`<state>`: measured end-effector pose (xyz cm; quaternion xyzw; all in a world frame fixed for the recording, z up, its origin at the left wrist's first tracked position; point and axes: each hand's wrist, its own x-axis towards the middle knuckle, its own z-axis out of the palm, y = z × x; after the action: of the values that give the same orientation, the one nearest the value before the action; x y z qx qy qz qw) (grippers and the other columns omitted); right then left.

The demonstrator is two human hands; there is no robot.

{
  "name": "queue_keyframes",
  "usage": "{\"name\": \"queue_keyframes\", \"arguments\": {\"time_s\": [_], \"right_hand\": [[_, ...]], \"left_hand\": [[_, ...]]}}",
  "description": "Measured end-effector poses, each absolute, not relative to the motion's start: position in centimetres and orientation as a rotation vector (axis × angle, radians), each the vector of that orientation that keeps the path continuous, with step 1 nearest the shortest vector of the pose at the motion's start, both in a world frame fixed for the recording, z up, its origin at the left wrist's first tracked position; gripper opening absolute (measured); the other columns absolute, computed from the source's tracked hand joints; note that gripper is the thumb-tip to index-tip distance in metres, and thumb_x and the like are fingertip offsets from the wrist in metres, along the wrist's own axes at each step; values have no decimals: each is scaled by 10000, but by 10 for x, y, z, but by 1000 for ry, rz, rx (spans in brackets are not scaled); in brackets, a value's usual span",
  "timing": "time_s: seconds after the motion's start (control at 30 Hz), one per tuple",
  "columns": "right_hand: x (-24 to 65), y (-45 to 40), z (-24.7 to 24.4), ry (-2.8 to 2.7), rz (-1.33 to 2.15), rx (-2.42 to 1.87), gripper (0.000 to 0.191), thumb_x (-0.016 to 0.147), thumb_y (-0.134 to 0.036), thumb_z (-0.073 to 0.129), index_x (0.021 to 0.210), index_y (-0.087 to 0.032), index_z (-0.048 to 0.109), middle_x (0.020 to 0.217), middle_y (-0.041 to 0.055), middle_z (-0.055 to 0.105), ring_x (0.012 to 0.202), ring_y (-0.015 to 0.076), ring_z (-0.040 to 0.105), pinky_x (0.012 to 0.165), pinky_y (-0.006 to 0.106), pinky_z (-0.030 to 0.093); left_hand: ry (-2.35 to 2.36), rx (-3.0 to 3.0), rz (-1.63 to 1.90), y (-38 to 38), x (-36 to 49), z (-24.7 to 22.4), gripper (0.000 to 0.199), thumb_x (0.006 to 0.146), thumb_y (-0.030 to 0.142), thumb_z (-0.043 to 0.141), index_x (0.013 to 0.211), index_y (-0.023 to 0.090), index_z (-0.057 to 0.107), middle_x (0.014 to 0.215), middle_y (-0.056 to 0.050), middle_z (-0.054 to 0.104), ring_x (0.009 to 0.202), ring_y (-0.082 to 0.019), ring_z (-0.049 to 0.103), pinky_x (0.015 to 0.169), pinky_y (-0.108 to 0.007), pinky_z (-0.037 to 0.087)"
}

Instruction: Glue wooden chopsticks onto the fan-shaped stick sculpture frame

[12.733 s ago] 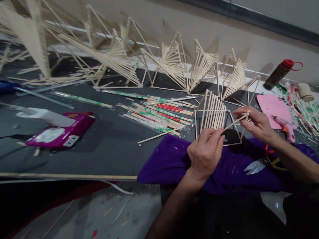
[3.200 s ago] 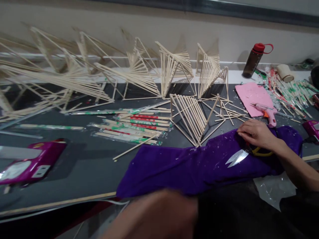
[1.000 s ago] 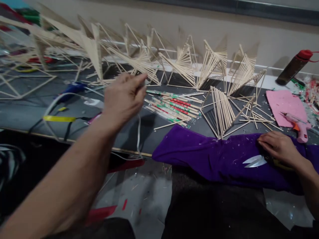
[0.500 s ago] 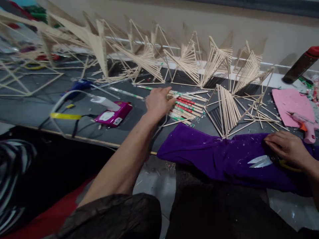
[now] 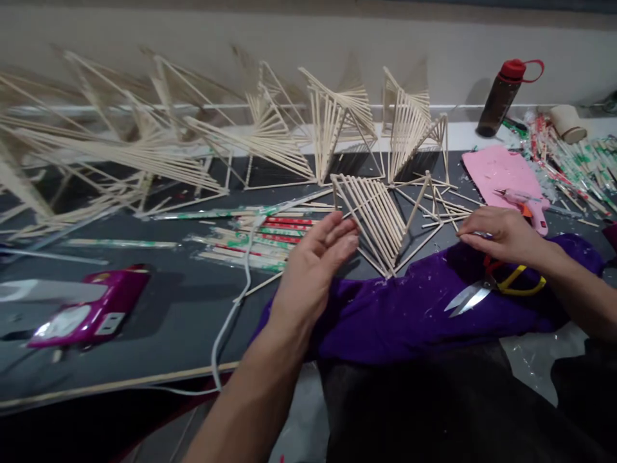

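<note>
My left hand (image 5: 308,273) is held over the purple cloth (image 5: 380,321), its fingers loosely curved and apart, with nothing seen in them. Just beyond its fingertips stands a small fan-shaped frame of wooden sticks (image 5: 373,215); whether they touch is unclear. Wrapped chopsticks (image 5: 270,241) in red and green printed sleeves lie left of that hand. My right hand (image 5: 501,235) hovers at the right with thumb and fingertips together; what they pinch, if anything, is too small to make out. Below it, scissors (image 5: 475,296) with red and yellow handles rest on the cloth.
Larger stick frames (image 5: 337,128) line the wall. A pink glue gun (image 5: 525,206) lies on a pink sheet (image 5: 501,170). A dark bottle (image 5: 501,96) stands behind. A magenta power strip (image 5: 96,302) and white cable (image 5: 224,334) occupy the left; more wrapped chopsticks (image 5: 592,173) lie far right.
The view has swung right. My left hand has left the wrapped chopsticks and come beside the small stick frame. My right hand stays above the scissors, its fingertips still together.
</note>
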<state>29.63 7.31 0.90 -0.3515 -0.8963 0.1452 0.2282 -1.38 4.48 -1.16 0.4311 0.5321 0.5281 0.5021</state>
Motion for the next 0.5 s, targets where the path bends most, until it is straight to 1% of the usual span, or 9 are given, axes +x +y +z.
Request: {"name": "queue_keyframes", "arguments": {"time_s": [0.1,0.2,0.3,0.4,0.5], "right_hand": [[276,79,5,-2395,550,-987,216,931,-264,545,884,-171,734,873,81,747,807,182,684,737,318,516],[255,82,1,-2296,681,-1082,194,902,-256,575,921,-170,748,874,61,757,763,157,679,704,286,488],[237,85,-1,-2268,747,-1188,205,894,-271,604,954,-142,752,783,45,741,654,127,639,640,259,437],[223,88,1,-2272,765,-1265,224,883,-300,642,949,-115,748,715,40,713,612,117,600,605,250,394],[213,90,2,-2246,802,-1314,218,880,-293,655,922,-94,736,727,49,708,627,115,593,601,242,378]], "left_hand": [[1170,869,1208,53,2,-19,536,568,428,882,1014,184,715,1068,-85,755,1016,-229,695,912,-334,537],[1100,789,1136,61,12,-22,417,556,374,886,884,163,740,897,-55,768,818,-192,714,760,-266,562],[1031,702,1083,69,17,-24,328,571,324,874,805,140,736,791,-56,759,693,-187,703,642,-254,559],[999,583,1010,76,18,-28,226,616,260,838,754,129,716,725,-48,749,636,-181,695,636,-275,575],[1001,494,969,82,20,-31,176,653,197,800,785,111,720,695,-40,743,589,-158,682,623,-264,582]]}}
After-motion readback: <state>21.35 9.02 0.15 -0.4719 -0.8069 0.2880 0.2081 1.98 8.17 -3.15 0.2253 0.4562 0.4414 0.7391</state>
